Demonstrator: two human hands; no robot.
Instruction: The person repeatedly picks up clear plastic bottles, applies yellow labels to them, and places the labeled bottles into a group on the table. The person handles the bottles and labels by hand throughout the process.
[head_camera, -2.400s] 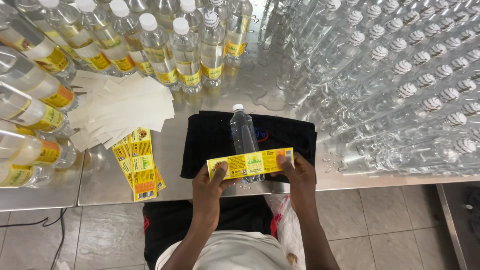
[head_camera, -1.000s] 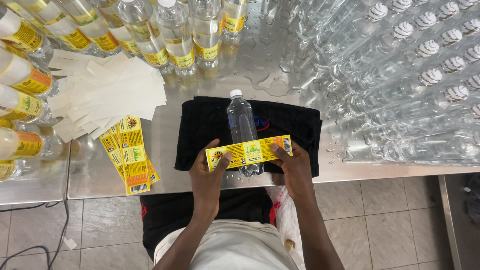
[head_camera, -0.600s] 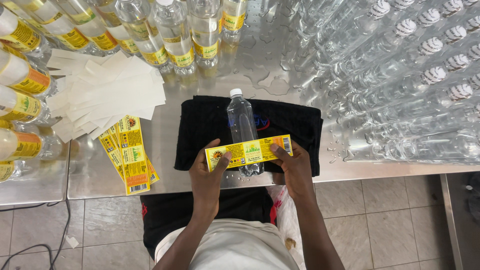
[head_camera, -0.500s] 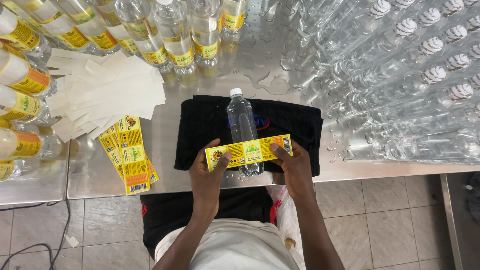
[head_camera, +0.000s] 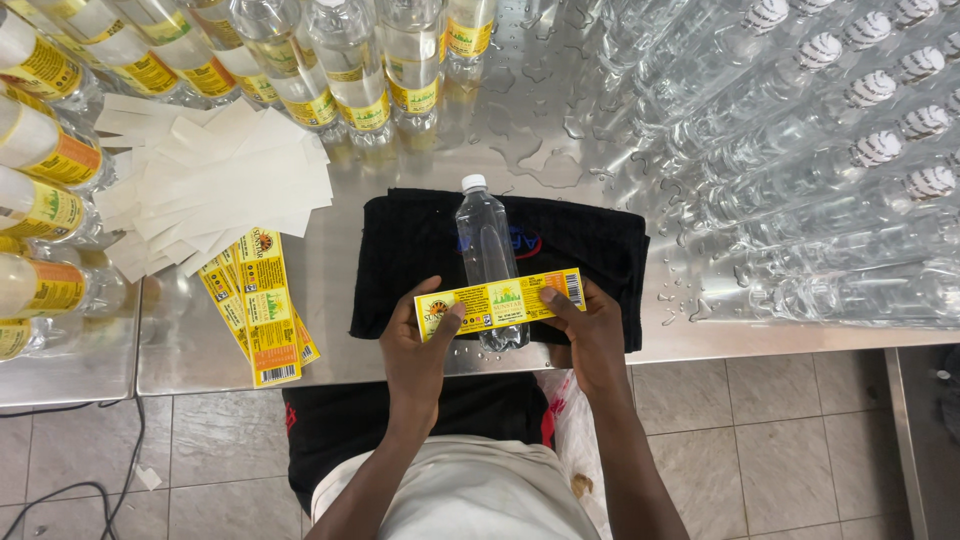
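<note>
Both hands, left hand (head_camera: 418, 350) and right hand (head_camera: 592, 335), pinch a yellow label (head_camera: 500, 302) apparently crosswise over the lengthwise bottle (head_camera: 487, 255), cap pointing away.

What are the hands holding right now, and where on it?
The yellow label, stretched across the clear bottle: left hand pinches its left end, right hand its right end.

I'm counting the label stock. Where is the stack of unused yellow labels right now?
In the head view, the stack of yellow labels lies on the metal table at the person's left, between the black cloth and white backing strips.
</note>
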